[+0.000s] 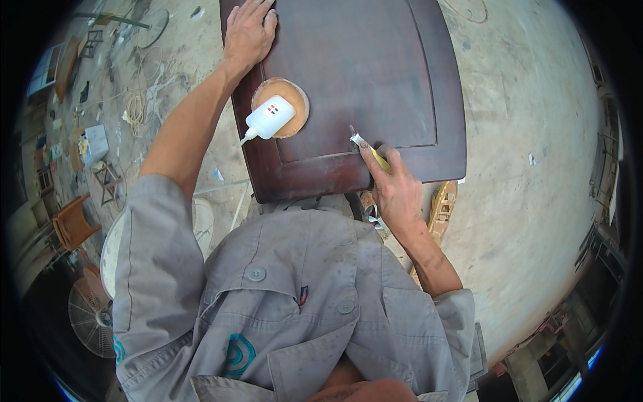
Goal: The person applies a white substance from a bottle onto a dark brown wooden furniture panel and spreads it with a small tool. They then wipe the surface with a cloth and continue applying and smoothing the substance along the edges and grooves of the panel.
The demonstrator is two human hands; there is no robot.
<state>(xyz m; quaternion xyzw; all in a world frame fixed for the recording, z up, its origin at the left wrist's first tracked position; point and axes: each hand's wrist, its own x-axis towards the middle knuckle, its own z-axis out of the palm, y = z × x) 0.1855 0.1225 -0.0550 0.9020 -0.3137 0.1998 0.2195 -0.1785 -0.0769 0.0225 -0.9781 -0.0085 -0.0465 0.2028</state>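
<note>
Resting on the dark panel [348,80] before the worker [288,261], probably to steady it, the left hand [250,35] lies unclenched; the right hand [396,191] grasps a yellow cutter [381,162], tip over the panel. A bottle [271,118] lies across a bowl [306,108], seemingly handy.

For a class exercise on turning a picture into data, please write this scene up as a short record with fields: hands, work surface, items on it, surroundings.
left hand: spread on the panel's upper left
right hand: gripping a yellow-handled tool, near the panel's lower edge
tool tip: over the panel; contact unclear
work surface: dark reddish-brown panel with a grooved border
items on it: round tan dish; white squeeze bottle lying across it, nozzle toward lower left
surroundings: coiled cord and round fan, both left
</note>
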